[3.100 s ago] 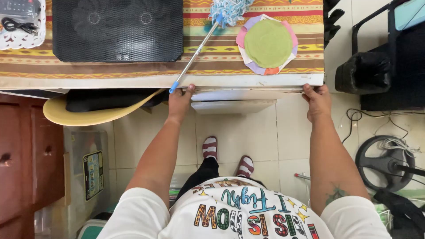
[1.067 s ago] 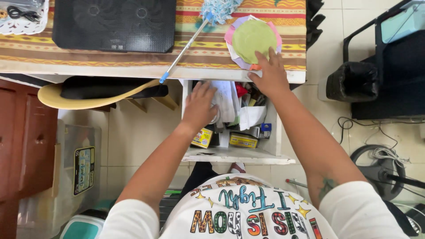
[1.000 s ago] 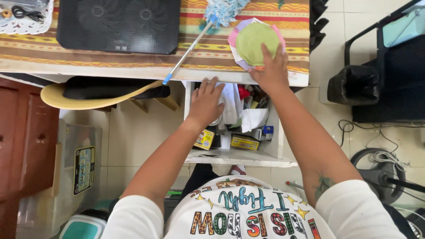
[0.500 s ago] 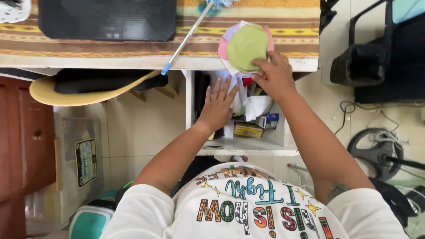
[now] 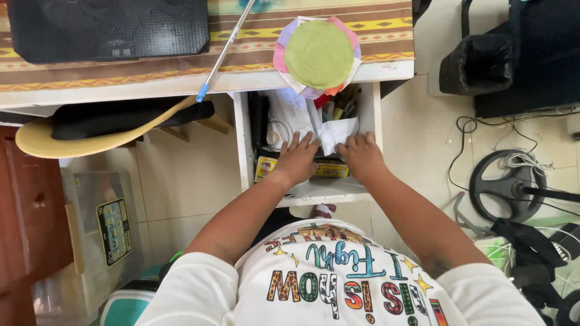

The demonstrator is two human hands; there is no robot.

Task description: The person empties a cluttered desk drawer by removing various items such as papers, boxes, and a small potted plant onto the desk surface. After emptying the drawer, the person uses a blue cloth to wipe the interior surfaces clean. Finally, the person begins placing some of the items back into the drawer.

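Head view: drawer (image 5: 305,192) is pulled out. Left hand (image 5: 297,160) and right hand (image 5: 361,156) are both inside, apart, fingers spread flat on the papers (image 5: 290,118), gripping nothing. Nothing lifted out yet; contents untidy. Above: striped tablecloth (image 5: 181,66), round green mat (image 5: 318,54), black pad (image 5: 99,27). Tiled floor (image 5: 411,127), cables.

The drawer (image 5: 308,192) at centre frame looks like white painted wood, matt and a little scuffed. Crumpled white paper (image 5: 338,134) lies inside it. A woven striped cloth (image 5: 181,57) covers the desk (image 5: 121,93) along the top. The pole (image 5: 222,53) there is shiny metal with a blue plastic tip. The floor (image 5: 417,151) at right is glossy pale tile.
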